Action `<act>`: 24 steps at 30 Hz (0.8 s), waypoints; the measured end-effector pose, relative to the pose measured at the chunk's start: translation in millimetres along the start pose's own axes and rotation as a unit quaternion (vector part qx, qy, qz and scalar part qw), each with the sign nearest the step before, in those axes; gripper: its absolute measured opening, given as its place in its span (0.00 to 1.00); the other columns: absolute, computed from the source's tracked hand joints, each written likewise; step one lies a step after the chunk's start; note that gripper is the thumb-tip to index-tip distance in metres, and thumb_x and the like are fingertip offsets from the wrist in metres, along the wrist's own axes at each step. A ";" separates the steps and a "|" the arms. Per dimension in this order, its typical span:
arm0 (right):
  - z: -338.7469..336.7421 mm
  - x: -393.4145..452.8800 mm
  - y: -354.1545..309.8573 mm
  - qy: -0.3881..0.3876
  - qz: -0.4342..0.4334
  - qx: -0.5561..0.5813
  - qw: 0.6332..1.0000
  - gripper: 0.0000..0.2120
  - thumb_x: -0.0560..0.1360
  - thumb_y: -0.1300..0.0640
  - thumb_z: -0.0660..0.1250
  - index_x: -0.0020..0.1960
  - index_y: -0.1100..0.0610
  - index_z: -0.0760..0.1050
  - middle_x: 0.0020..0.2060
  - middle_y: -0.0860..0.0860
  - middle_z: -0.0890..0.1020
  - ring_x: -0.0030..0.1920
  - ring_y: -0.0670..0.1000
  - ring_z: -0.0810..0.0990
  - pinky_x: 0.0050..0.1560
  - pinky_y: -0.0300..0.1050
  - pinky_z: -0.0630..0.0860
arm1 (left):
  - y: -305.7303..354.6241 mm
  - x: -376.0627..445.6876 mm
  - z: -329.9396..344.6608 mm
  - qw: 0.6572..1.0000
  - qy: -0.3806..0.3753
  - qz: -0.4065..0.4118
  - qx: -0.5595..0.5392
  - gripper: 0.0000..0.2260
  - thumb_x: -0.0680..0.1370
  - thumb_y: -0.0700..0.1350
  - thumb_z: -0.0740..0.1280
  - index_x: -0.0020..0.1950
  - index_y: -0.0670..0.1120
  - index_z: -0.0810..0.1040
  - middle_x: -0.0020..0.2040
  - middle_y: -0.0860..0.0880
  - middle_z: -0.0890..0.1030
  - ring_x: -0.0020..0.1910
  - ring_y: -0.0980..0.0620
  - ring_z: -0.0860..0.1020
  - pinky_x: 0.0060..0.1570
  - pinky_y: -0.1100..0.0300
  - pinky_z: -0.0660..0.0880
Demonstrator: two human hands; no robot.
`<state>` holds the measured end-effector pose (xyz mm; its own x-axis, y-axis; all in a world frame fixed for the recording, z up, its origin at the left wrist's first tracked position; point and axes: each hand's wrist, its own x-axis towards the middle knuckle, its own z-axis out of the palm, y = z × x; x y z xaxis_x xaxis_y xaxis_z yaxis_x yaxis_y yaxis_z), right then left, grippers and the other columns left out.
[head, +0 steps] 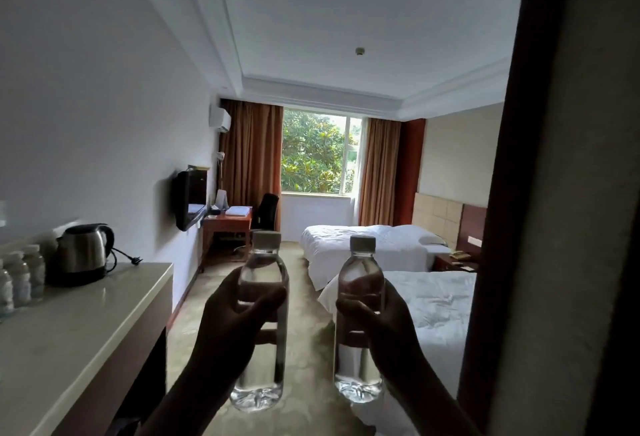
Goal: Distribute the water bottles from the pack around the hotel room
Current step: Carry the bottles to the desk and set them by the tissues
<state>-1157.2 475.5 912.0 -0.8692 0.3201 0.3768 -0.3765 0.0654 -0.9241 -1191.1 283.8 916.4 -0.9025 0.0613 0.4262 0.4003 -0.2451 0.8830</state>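
I hold two clear water bottles with white caps upright in front of me. My left hand (232,326) is wrapped around the middle of the left bottle (261,279). My right hand (388,324) grips the right bottle (360,283) the same way. Both bottles look full. At the far left, the pack of water bottles (19,278) stands on a pale counter (79,331), with several white-capped bottles visible.
A steel kettle (85,253) with a loose plug sits on the counter. Ahead are a wall TV (188,198), a wooden desk (227,224) with a black chair, a window, two white beds (367,245) and a nightstand (455,262). A dark door frame (512,193) fills the right.
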 end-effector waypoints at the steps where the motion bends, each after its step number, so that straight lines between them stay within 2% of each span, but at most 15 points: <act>1: -3.5 18.4 9.1 0.005 -0.001 0.000 1.000 0.22 0.59 0.53 0.76 0.50 0.60 0.76 0.44 0.60 0.83 0.41 0.57 0.85 0.34 0.48 0.82 | -9.1 15.9 7.2 1.000 -0.005 0.000 0.001 0.29 0.57 0.56 0.75 0.56 0.48 0.80 0.45 0.40 0.84 0.37 0.48 0.85 0.31 0.57 0.80; 5: -19.7 95.8 50.8 0.009 -0.013 -0.007 1.000 0.23 0.61 0.51 0.77 0.51 0.58 0.76 0.47 0.62 0.83 0.45 0.61 0.85 0.36 0.48 0.83 | -54.3 79.5 34.1 1.000 -0.011 0.002 0.011 0.26 0.61 0.52 0.75 0.59 0.49 0.79 0.45 0.41 0.85 0.37 0.49 0.85 0.30 0.57 0.80; 9: -31.3 184.1 89.2 -0.008 -0.022 0.008 1.000 0.25 0.62 0.49 0.80 0.53 0.58 0.75 0.47 0.61 0.83 0.44 0.58 0.86 0.35 0.46 0.82 | -96.7 152.2 53.2 0.999 -0.005 0.015 0.044 0.29 0.62 0.52 0.74 0.61 0.47 0.78 0.42 0.43 0.85 0.35 0.50 0.85 0.30 0.59 0.79; 12: -35.0 259.0 110.0 -0.025 -0.023 0.032 0.999 0.24 0.62 0.51 0.80 0.52 0.59 0.75 0.46 0.61 0.83 0.41 0.56 0.86 0.34 0.45 0.81 | -116.2 214.3 62.2 0.998 0.013 0.005 0.062 0.27 0.65 0.50 0.71 0.63 0.45 0.77 0.46 0.40 0.84 0.35 0.51 0.85 0.29 0.60 0.79; 17: -15.6 366.6 141.8 -0.048 -0.037 0.056 0.997 0.22 0.65 0.55 0.79 0.54 0.61 0.75 0.45 0.63 0.83 0.39 0.58 0.86 0.32 0.43 0.81 | -143.7 306.6 68.3 0.995 0.042 0.011 0.092 0.20 0.66 0.49 0.70 0.56 0.46 0.78 0.50 0.33 0.81 0.35 0.51 0.84 0.29 0.61 0.78; 19: -3.7 402.8 159.9 -0.060 -0.030 0.058 0.996 0.19 0.68 0.58 0.78 0.54 0.61 0.74 0.46 0.63 0.82 0.41 0.59 0.86 0.32 0.43 0.81 | -160.2 341.3 66.2 0.993 0.052 0.011 0.106 0.20 0.65 0.50 0.70 0.56 0.47 0.78 0.50 0.35 0.81 0.36 0.52 0.84 0.30 0.61 0.78; 22: 18.4 454.5 187.9 -0.080 -0.026 0.047 0.995 0.25 0.63 0.51 0.76 0.54 0.60 0.73 0.46 0.61 0.82 0.42 0.58 0.86 0.34 0.43 0.81 | -187.9 392.9 55.8 0.991 0.055 0.011 0.122 0.24 0.64 0.54 0.72 0.58 0.49 0.77 0.51 0.39 0.82 0.40 0.52 0.85 0.32 0.60 0.79; 24: 35.9 491.5 208.6 -0.087 -0.024 0.040 0.995 0.24 0.63 0.51 0.76 0.54 0.59 0.73 0.45 0.60 0.82 0.42 0.58 0.86 0.35 0.44 0.82 | -207.8 427.3 44.1 0.990 0.058 0.020 0.124 0.28 0.60 0.58 0.75 0.58 0.52 0.77 0.50 0.42 0.83 0.42 0.51 0.85 0.32 0.59 0.80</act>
<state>-1674.4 612.6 906.7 -0.8890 0.1497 0.4328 -0.4378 -0.0003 -0.8991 -1652.9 403.6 923.6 -0.8912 -0.0594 0.4496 0.4504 0.0002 0.8928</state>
